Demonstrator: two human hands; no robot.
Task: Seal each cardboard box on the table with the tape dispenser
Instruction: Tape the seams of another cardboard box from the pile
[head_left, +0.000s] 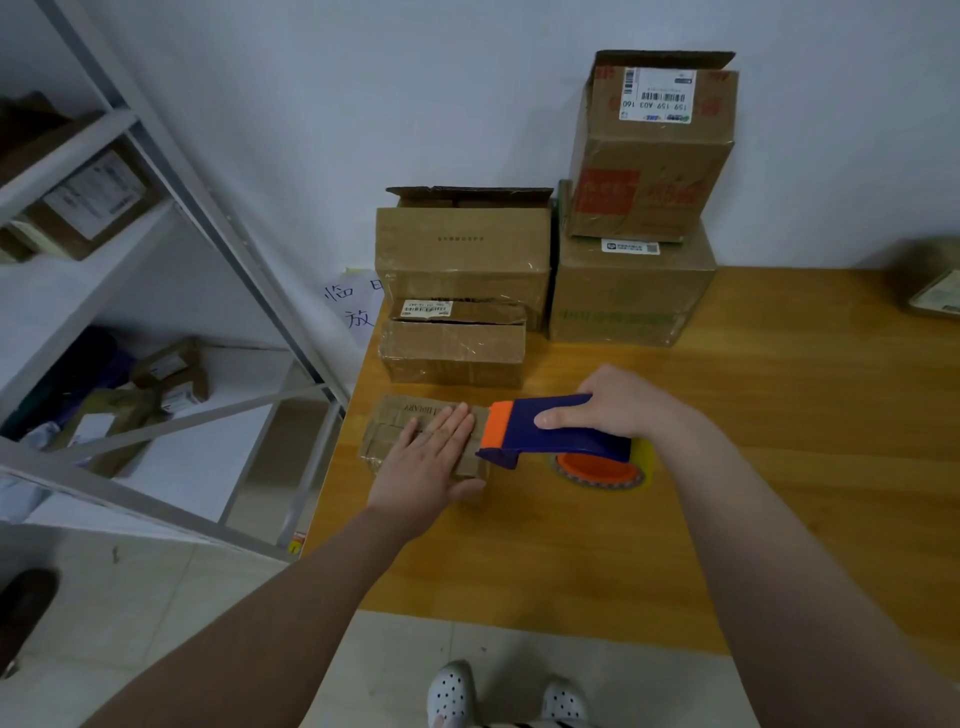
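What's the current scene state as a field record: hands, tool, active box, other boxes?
left hand: flat on top of the small flat box
right hand: grips the tape dispenser
tape dispenser: blue and orange, front end at the small flat box's right end
active box: small flat box, near the table left edge
other boxes: low box behind it; open-flap box further back; tall box stacked on green-print box
surroundings: metal rack to the left, holding parcels

Hands (423, 462) on box (387, 434), dispenser (550, 431)
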